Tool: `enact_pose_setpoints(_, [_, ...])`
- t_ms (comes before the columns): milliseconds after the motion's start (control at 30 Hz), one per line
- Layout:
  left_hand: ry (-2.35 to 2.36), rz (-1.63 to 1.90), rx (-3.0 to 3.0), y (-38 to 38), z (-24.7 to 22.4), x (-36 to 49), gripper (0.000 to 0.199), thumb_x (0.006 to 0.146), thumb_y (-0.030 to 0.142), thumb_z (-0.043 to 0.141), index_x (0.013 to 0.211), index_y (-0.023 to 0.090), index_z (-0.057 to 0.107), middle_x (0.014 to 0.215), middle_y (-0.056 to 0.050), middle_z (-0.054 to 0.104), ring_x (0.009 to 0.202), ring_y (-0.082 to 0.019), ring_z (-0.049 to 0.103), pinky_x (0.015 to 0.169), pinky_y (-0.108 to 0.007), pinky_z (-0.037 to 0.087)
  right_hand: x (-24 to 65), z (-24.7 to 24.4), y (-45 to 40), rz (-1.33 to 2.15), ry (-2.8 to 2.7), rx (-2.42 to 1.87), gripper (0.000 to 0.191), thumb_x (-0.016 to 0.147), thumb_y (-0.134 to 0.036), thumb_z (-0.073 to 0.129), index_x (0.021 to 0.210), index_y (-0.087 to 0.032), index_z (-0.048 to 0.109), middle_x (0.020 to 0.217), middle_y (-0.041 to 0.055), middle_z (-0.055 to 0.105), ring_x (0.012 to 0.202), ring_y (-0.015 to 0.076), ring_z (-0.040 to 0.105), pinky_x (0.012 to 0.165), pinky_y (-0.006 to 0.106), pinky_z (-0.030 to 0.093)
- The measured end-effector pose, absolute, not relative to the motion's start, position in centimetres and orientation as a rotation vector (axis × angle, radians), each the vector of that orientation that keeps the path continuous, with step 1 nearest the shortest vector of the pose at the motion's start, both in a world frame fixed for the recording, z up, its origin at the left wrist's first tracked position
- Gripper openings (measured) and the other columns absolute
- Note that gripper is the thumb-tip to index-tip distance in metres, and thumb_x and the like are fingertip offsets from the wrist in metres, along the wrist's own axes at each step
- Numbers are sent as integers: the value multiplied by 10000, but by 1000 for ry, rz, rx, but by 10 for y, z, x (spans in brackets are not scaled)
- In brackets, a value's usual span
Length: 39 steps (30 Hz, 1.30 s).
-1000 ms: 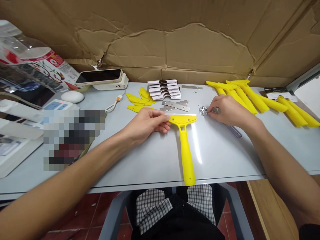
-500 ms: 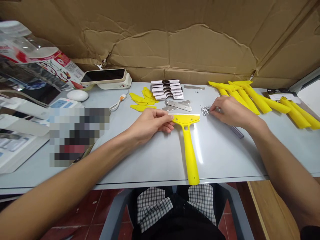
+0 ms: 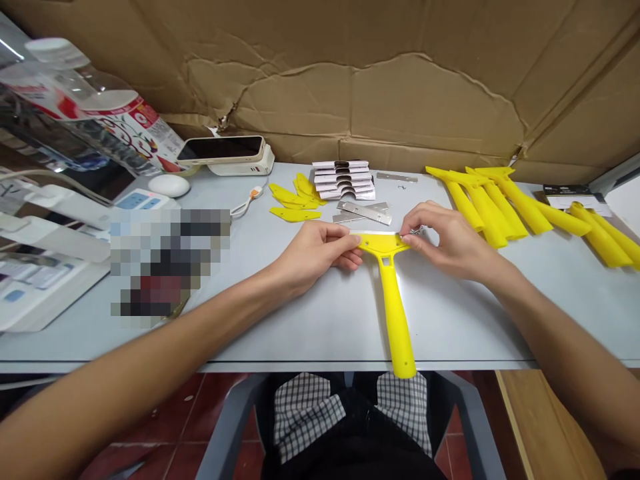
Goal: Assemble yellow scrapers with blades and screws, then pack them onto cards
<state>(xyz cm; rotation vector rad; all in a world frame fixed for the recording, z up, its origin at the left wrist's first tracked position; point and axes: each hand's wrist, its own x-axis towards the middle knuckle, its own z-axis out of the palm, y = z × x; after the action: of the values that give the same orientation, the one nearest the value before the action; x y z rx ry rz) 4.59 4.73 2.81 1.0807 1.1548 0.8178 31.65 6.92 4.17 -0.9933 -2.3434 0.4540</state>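
Observation:
A yellow scraper [image 3: 395, 300] lies with its head away from me and its handle end sticking out over the table's front edge. My left hand [image 3: 327, 253] pinches the left end of its head, where a thin metal blade shows along the far edge. At the head's right end is my right hand [image 3: 440, 240], thumb and forefinger closed on a tiny screw that is barely visible. Behind those fingers, the pile of small screws [image 3: 417, 231] is mostly hidden. Loose metal blades [image 3: 367, 213] lie crossed just beyond the scraper.
Yellow cover plates [image 3: 295, 215] and a stack of white-wrapped blades [image 3: 343, 180] lie at the back. Several yellow scraper handles [image 3: 500, 207] fill the right rear. On the left are a phone [image 3: 223, 150], a white mouse [image 3: 169, 186] and a bottle [image 3: 125, 127]. Cardboard [image 3: 400, 93] stands behind.
My right hand has moved left from the screw pile to the right end of the scraper head. My left hand keeps its hold. The whole view has shifted slightly.

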Motion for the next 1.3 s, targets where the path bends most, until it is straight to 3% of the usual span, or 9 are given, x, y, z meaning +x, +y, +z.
enact_pose_setpoints(233, [1151,777,1162,36,32,56,234,990,210,744,771,135,777,758,-67,792,634,-126,725,666,-249,617,297,50,51,257,-2430,-1036,82,1033,-201,624,1002,-224,697,1086,79,744,1059,293,614,945,486,455])
enact_pose_setpoints(467, [1144,742,1182,32,34,62,239,1003,183,716,775,132,768,702,-44,772,603,-116,718,634,-228,597,281,52,41,351,-2452,-997,111,1048,-207,631,997,-199,730,1156,102,740,1096,293,611,947,467,451])
enact_pose_setpoints(967, [1129,739,1206,32,32,60,188,905,278,817,769,159,766,721,-62,778,632,-155,722,689,-293,619,283,51,42,449,-2402,-988,78,983,-213,678,978,-234,753,1098,71,768,1066,272,671,935,451,497])
enact_pose_setpoints(1300, [1157,727,1219,31,38,59,197,982,244,741,823,142,796,730,-61,786,632,-143,724,692,-279,622,289,48,42,356,-2488,-858,527,871,14,526,1138,-308,845,1143,70,726,1068,272,656,881,444,497])
